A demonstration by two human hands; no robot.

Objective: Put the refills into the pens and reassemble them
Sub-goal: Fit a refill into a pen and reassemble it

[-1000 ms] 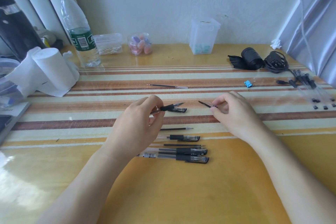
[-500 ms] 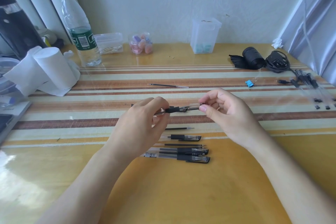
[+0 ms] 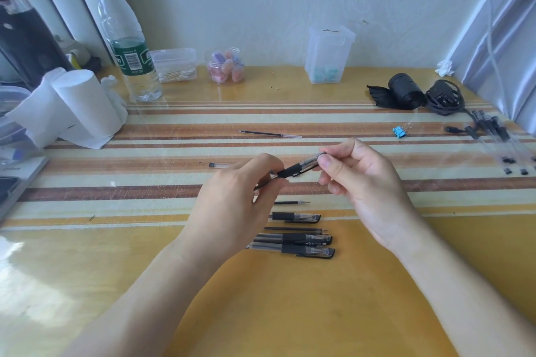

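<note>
Our striped tabletop (image 3: 377, 191) spread wide, our left hand (image 3: 232, 206) and right hand (image 3: 359, 182) raised above it, both pinched shut on one black pen (image 3: 298, 169) bridging our fingertips, tilted up rightward, more capped pens (image 3: 293, 243) lying nearer us, one loose refill (image 3: 268, 133) beyond.

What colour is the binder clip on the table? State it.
Blue; the binder clip shows best in the head view, the only one, on the striped mat.

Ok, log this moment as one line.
step: pen reassembly | left hand: grips pen at black grip | right hand: pinches its clear end | table: more pens, one loose refill
</note>
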